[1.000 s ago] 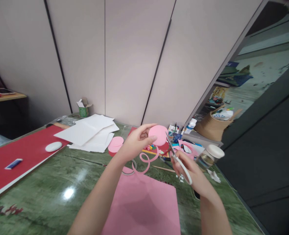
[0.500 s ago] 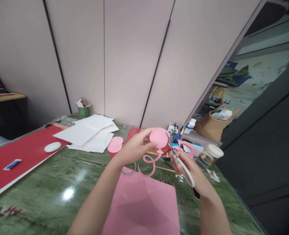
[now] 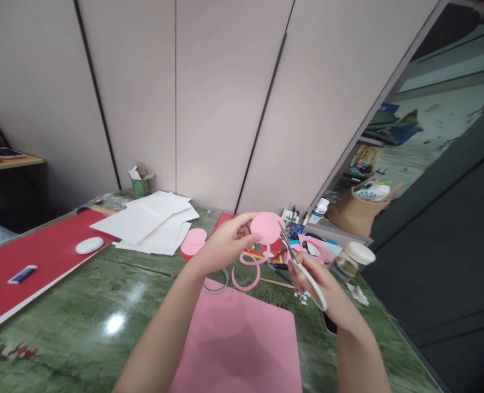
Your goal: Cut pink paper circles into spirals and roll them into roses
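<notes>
A round pink paper disc point(image 3: 266, 228) is pinched at its left edge between the thumb and fingers of my left hand point(image 3: 237, 233). From the disc's lower edge a curled pink paper strip point(image 3: 247, 283) hangs in loops. My right hand point(image 3: 316, 279) grips white-handled scissors point(image 3: 310, 281), whose blades meet the disc's right edge. Below both hands lies a large pink sheet point(image 3: 242, 344), with a grey ring point(image 3: 222, 284) by its upper left corner. Other pink discs point(image 3: 193, 238) rest left of my left hand.
White sheets point(image 3: 149, 218) and a red board point(image 3: 33, 256) with a white oval object point(image 3: 89, 245) and a blue eraser-like block point(image 3: 23, 274) lie at left. A white-lidded jar point(image 3: 354, 259), paper scraps point(image 3: 359, 293) and a phone point(image 3: 329, 323) are near my right hand. A green box point(image 3: 139, 183) stands behind.
The disc has turned slightly, and the strip dangling from it has shifted and swung a little. Both hands stay almost where they were.
</notes>
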Motion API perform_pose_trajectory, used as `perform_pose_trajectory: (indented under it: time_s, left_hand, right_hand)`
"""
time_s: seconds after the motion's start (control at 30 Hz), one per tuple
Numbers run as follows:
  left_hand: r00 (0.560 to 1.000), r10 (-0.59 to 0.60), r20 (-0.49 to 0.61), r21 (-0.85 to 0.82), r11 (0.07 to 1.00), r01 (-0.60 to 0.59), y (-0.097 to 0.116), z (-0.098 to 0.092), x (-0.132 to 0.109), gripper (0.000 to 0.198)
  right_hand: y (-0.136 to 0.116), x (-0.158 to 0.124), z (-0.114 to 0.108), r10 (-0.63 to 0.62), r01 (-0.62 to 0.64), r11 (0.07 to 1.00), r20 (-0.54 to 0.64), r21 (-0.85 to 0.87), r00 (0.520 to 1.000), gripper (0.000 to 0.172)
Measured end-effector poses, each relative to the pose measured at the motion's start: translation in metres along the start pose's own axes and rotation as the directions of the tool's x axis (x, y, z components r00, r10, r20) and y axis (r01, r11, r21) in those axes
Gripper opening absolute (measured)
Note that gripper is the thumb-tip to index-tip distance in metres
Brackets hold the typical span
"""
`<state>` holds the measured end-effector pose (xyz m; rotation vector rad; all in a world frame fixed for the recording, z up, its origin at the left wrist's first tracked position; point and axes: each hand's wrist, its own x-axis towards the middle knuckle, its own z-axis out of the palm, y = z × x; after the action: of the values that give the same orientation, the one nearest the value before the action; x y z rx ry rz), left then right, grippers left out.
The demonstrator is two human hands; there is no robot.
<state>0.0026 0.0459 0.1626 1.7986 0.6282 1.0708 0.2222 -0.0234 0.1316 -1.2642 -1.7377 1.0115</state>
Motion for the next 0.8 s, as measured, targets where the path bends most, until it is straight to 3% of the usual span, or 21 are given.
perform_pose_trajectory:
  time_s: [0.63, 0.8]
  left_hand:
    - [1.000, -0.001, -0.022, -0.105, 0.994, -0.001, -0.0018, -0.0051, 0.0012, 0.034]
    - [1.000, 0.007, 0.010, -0.043, 0.999, -0.006, 0.0007, -0.0058, 0.0005, 0.031]
  right_hand:
    - [0.0020, -0.0010, -0.0050, 0.003, -0.003, 0.998, 0.006, -0.059, 1.000, 0.035]
    - [-0.0033, -0.0013, -0.0009, -0.007, 0.008, 0.999, 0.021, -0.044, 1.000, 0.035]
